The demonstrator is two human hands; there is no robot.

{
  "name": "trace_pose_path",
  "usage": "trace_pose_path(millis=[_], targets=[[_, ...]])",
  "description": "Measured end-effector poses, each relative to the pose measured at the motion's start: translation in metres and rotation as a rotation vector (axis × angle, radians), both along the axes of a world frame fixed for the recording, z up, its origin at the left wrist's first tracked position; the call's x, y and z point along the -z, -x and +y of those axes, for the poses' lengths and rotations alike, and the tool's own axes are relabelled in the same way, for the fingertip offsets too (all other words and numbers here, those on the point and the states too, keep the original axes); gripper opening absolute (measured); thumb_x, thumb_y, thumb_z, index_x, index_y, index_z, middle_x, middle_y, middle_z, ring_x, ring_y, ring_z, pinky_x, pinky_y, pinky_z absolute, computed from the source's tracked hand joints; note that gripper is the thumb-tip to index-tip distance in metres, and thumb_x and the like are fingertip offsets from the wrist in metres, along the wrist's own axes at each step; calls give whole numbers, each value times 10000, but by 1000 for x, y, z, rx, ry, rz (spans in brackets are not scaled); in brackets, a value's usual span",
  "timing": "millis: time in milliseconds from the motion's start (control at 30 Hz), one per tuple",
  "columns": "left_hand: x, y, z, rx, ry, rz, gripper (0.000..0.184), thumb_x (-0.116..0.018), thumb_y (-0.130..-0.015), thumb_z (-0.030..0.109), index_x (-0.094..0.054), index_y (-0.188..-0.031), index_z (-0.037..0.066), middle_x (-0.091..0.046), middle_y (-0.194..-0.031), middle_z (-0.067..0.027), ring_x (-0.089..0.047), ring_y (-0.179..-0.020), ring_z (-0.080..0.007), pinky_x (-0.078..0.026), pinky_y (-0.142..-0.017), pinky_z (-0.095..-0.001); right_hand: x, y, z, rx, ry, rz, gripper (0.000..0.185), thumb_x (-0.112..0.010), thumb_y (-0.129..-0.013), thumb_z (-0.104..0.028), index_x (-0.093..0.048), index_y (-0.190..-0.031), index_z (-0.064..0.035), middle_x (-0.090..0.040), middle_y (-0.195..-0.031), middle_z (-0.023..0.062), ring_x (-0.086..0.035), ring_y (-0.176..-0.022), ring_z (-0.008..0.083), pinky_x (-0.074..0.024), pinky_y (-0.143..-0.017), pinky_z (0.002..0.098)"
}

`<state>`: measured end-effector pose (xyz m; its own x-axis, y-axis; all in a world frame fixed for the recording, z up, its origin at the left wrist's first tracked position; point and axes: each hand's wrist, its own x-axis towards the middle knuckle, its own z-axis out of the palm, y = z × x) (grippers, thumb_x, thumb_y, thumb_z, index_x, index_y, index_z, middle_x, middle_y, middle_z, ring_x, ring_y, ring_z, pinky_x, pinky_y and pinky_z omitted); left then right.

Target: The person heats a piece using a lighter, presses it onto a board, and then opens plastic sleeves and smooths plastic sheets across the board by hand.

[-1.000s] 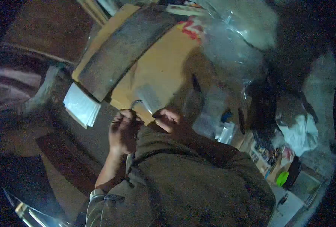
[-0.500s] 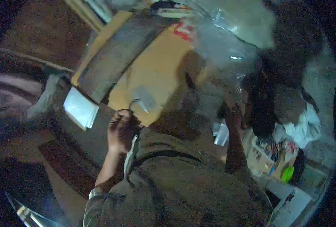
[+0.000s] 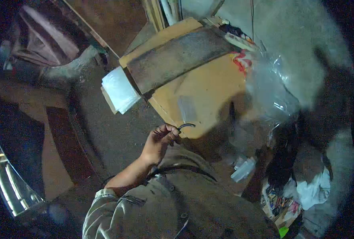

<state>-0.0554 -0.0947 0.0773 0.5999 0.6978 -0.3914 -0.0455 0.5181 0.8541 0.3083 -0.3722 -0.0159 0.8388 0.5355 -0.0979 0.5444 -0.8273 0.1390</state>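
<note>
My left hand [image 3: 161,141] is closed in a pinch on a short, dark, curved piece [image 3: 187,125] like a bent tube or hook. It is held over the near edge of a tan cardboard surface [image 3: 209,85]. A small clear plastic packet [image 3: 186,108] lies flat on the cardboard just beyond the fingers. My right hand [image 3: 263,155] is low on the right in deep shadow, and its fingers cannot be made out. Close to it are small clear plastic packets [image 3: 244,169].
A dark board [image 3: 177,57] lies along the cardboard's far side. White sheets [image 3: 120,89] are stacked at its left corner. A large clear plastic bag [image 3: 274,95] rests at the right. Below it are a white bag [image 3: 314,189] and a box of mixed small items [image 3: 282,201].
The view has turned, so the cardboard and stacked sheets appear farther right. My left hand still pinches the dark curved piece, which now shows more clearly. My right hand remains in shadow.
</note>
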Motion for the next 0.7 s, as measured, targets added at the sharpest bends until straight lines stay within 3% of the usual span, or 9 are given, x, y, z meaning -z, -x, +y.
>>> trace_pose_path(millis=[100, 167, 300, 367, 433, 533, 700], targets=[[7, 1, 6, 25, 18, -32, 119, -587, -898, 162, -598, -910, 43, -626, -782, -15, -562, -716, -90, -424, -664, -235, -39, 14, 26, 26, -104, 80, 280, -593, -847, -276, -576, -1009, -48, -590, -926, 133, -564, -920, 249, -465, -779, 401], [1, -1, 6, -9, 0, -59, 120, -590, -897, 160, -599, -912, 41, -626, -785, -15, -561, -715, -88, -425, -668, -232, -63, 30, 51, 39, -336, 341, 208, -599, -848, -230, -586, -962, -57, -591, -874, 113, -564, -887, 231, -476, -747, 401], [-14, 4, 8, -21, -40, -12, 111, -595, -894, 144, -599, -915, 36, -624, -791, -13, -555, -718, -82, -432, -673, -236, -77, 70, 97, 268, -1527, 1475, 195, -531, -910, -182, -520, -1081, -90, -527, -919, 61, -521, -964, 181, -499, -727, 432], [-17, 12, 8, -51, -65, -59, 106, -594, -894, 140, -599, -916, 36, -624, -792, -12, -554, -718, -82, -434, -669, -237, -95, 113, 138, 237, -1432, 1393, 225, -503, -933, -202, -466, -1122, -86, -523, -934, 69, -554, -894, 212, -516, -682, 432], [-23, 19, 8, -78, -99, -108, 101, -593, -895, 135, -598, -917, 37, -623, -792, -11, -553, -718, -82, -436, -665, -238, -89, 134, 161, 179, -1338, 1866, 229, -527, -926, -232, -456, -1085, -82, -554, -931, 92, -585, -712, 265, -512, -623, 387], [-34, 28, 9, -137, -101, -77, 101, -588, -897, 126, -593, -916, 26, -618, -789, -14, -554, -724, -86, -440, -665, -240, -101, 174, 197, -135, -1440, 1854, 183, -518, -925, -201, -482, -1025, -52, -548, -921, 88, -569, -665, 205, -470, -529, 321], [-52, 41, 5, -211, -145, -135, 98, -581, -898, 101, -580, -912, 4, -603, -799, -23, -548, -739, -90, -451, -692, -250, -122, 204, 225, -209, -1222, 1760, 211, -507, -922, -232, -507, -1020, -44, -557, -807, 74, -530, -601, 149, -408, -487, 263]])
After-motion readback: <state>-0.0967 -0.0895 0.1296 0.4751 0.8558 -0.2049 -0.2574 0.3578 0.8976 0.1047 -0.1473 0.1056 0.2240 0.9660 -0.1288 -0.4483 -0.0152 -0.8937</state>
